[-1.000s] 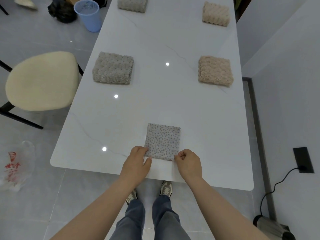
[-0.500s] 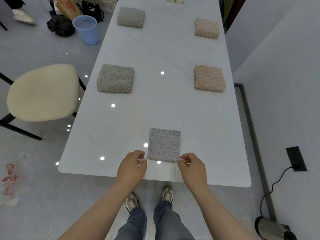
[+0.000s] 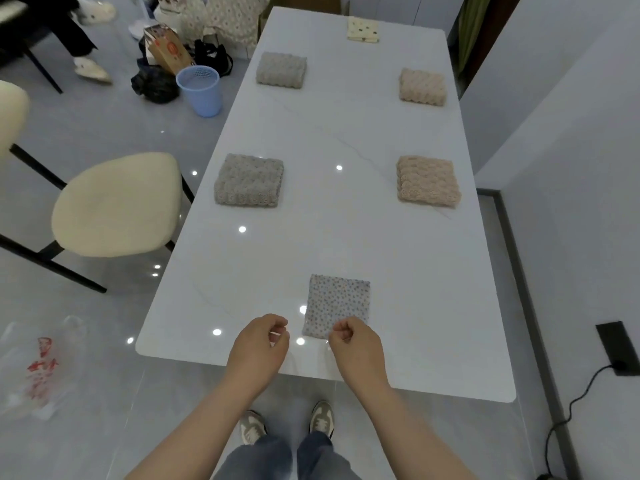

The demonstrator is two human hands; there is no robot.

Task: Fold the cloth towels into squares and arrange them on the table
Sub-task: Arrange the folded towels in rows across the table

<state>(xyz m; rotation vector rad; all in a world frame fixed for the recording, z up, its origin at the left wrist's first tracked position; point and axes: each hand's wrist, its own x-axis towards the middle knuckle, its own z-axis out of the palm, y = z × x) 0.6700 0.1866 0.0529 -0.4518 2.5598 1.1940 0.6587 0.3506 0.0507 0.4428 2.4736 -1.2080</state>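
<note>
The spotted towel [image 3: 337,304] lies folded square on the table [image 3: 346,220], lower centre of frame. My left hand [image 3: 258,344] has let its corner go, grip curled empty; my right hand [image 3: 358,346] covers the other corner, grip I cannot tell. This fold looks finished

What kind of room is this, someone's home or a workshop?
Probably a home dining area: a long white marble-look table with a cream padded chair beside it, folded towels on top, and a blue wastebasket on the tiled floor.
</note>
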